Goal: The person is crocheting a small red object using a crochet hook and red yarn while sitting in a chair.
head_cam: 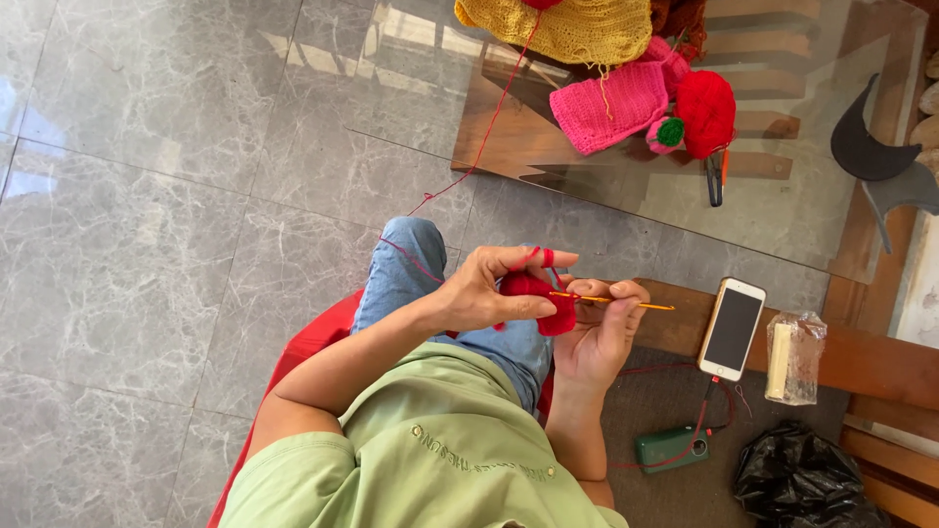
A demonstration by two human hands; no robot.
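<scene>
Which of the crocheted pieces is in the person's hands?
The small red piece, pinched by the left hand with the hook in it. The yellow piece and pink piece lie on the glass table.

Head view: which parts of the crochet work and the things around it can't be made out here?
- Hook tip: buried in the red piece, between the left hand and right hand.
- Red piece's shape: mostly covered by the left hand's fingers.
- Yellow piece: cut off by the top edge.
- Black bag: cut off by the bottom edge, contents hidden.
- Clear packet: contents too small to tell.
</scene>
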